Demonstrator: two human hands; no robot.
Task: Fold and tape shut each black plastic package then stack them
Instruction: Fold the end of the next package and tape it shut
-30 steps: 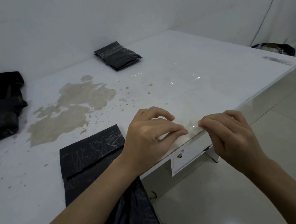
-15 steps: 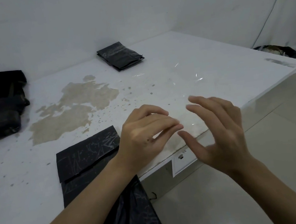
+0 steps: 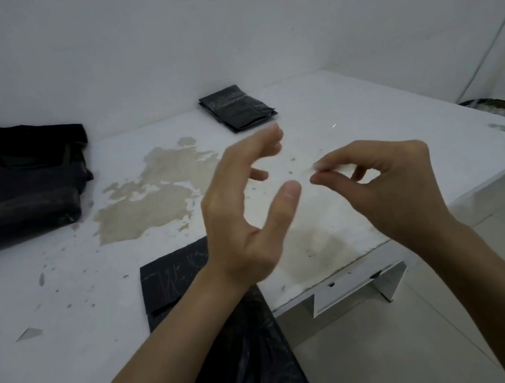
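left hand point(image 3: 242, 224) raised above table, fingers spread, holding nothing | right hand point(image 3: 395, 185) raised, thumb and forefinger pinched together, whether on clear tape unclear | flat black plastic package point(image 3: 175, 275) under left wrist on worn white table point(image 3: 365, 131) | folded black stack point(image 3: 237, 108) at far edge

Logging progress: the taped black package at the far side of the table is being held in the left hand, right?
No. The head view shows the taped black package lying untouched on the table; the left hand is open in the air, holding nothing.
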